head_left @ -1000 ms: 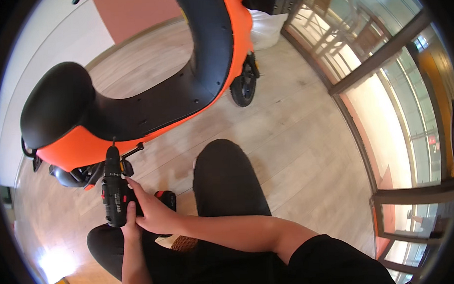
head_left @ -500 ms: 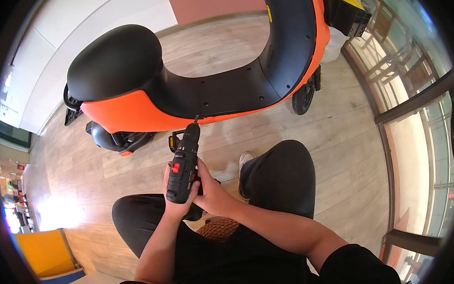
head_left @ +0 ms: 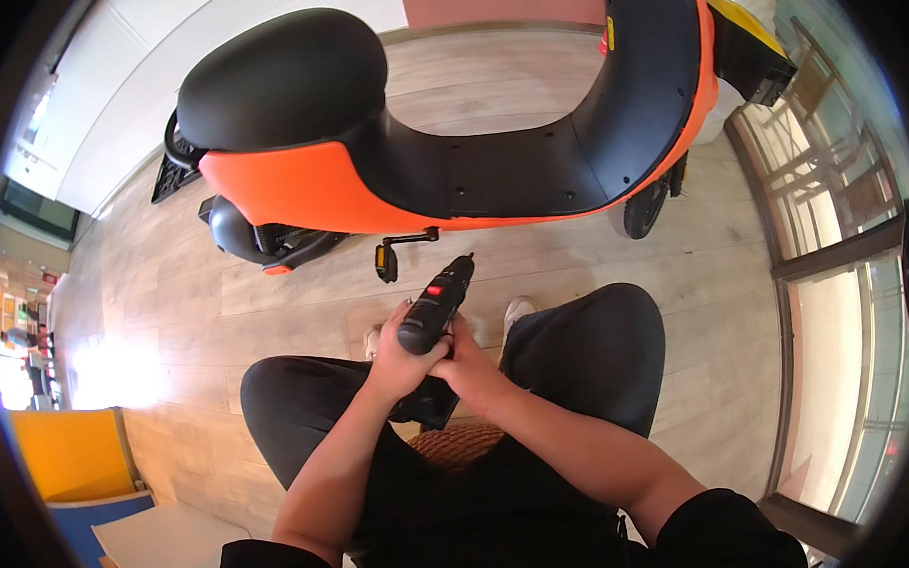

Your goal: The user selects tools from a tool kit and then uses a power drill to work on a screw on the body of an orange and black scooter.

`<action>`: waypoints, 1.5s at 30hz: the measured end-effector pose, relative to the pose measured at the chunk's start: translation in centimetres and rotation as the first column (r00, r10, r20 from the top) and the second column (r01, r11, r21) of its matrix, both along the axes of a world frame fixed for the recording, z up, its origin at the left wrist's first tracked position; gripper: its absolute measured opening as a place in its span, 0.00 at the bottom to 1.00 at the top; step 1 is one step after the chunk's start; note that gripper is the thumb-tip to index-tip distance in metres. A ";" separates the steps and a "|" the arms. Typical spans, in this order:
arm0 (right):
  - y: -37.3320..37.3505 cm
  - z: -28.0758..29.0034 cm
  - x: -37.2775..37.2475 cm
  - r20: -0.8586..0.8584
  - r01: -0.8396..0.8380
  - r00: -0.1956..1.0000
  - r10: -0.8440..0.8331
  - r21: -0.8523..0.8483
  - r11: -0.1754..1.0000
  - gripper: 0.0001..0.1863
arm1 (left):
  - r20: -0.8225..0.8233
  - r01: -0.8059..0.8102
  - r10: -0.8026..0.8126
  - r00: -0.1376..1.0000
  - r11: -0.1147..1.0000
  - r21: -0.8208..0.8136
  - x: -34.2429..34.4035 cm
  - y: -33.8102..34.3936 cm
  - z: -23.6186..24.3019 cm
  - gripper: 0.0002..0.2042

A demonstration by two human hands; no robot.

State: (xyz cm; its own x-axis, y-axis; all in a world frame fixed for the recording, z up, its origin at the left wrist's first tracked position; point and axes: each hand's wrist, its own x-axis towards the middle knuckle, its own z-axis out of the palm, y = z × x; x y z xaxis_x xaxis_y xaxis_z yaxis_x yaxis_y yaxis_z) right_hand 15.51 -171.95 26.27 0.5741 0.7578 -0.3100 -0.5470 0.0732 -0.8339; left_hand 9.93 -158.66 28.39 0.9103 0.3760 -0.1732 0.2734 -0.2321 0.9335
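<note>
A black cordless drill with a red switch is held between my knees, its bit end pointing up and to the right. My left hand is wrapped round the grip from the left. From the other side my right hand closes on the same grip, so both hands are shut on the drill. Ahead stands a scooter with an orange side panel, a black seat and a black footboard with several screw spots. The drill's tip is apart from the scooter, short of its lower edge.
A pedal on a crank juts out from the scooter's near side. The front wheel is at right. Glass panels in dark frames line the right. A yellow panel and a pale board are at lower left.
The drill has come back from the scooter's lower edge toward me, and its tip has swung rightward. Both hands keep hold of it. The pedal now shows fully. The whole view has shifted.
</note>
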 end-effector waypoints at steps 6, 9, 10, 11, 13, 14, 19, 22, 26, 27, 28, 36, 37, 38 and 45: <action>0.3 0.9 0.4 -0.013 0.061 0.998 -0.060 0.029 0.998 0.54 | 0.056 -0.034 0.042 0.998 0.990 -0.133 0.4 -0.4 1.6 0.19; 0.3 2.0 0.7 0.024 0.074 0.997 -0.074 0.006 0.997 0.58 | 0.007 0.048 -0.048 0.999 0.995 -0.082 0.9 0.1 3.7 0.22; 0.3 2.3 0.9 0.025 0.071 0.997 -0.071 0.007 0.997 0.58 | 0.007 0.045 -0.045 0.999 0.996 -0.081 1.0 0.5 3.7 0.22; 0.3 2.6 1.0 0.054 0.066 0.996 -0.065 -0.028 0.997 0.58 | -0.015 0.083 -0.085 0.996 0.993 -0.090 0.9 0.9 3.6 0.23; 0.4 2.7 0.9 0.084 0.062 0.995 -0.056 -0.063 0.996 0.58 | -0.036 0.119 -0.124 0.992 0.988 -0.099 0.7 1.5 3.7 0.24; 0.5 2.5 0.8 0.105 0.062 0.993 -0.055 -0.063 0.996 0.57 | -0.081 0.143 -0.152 0.985 0.983 -0.113 0.7 1.7 3.8 0.25; 0.5 1.5 0.9 0.136 0.044 0.990 -0.026 -0.129 0.991 0.54 | -0.124 0.182 -0.216 0.968 0.954 -0.239 0.7 2.2 2.7 0.27; 0.2 1.7 0.6 0.139 0.022 0.990 -0.008 -0.104 0.994 0.52 | -0.181 0.175 -0.229 0.956 0.946 -0.274 0.5 2.3 2.7 0.26; 0.2 1.2 0.7 0.110 0.024 0.994 -0.015 -0.078 0.997 0.47 | -0.098 0.166 -0.203 0.974 0.940 -0.298 0.3 2.6 2.5 0.25; 0.2 1.1 0.7 0.106 0.020 0.994 -0.010 -0.098 0.995 0.45 | -0.094 0.137 -0.179 0.979 0.930 -0.342 0.3 2.6 2.5 0.25; 0.1 0.9 0.7 0.109 0.008 0.994 0.002 -0.088 0.996 0.45 | -0.093 0.126 -0.166 0.982 0.935 -0.333 0.2 2.7 2.5 0.25; -1.4 2.0 1.3 -0.157 -0.004 0.988 0.006 0.009 1.000 0.33 | -0.054 0.114 -0.123 0.991 0.981 -0.156 0.5 2.7 3.2 0.18; -1.6 2.0 1.3 -0.204 0.016 0.979 -0.006 0.050 0.999 0.36 | -0.078 0.068 -0.077 0.994 0.992 -0.108 0.5 2.9 3.2 0.17; -1.7 2.2 1.2 -0.253 0.038 0.967 -0.014 0.091 0.995 0.38 | -0.103 0.022 -0.028 0.994 0.998 -0.059 0.3 3.2 3.3 0.16; -4.7 5.1 2.3 -0.216 -0.074 0.970 0.112 0.176 0.982 0.41 | 0.040 -0.280 0.291 0.956 0.943 -0.179 -1.6 5.3 4.9 0.13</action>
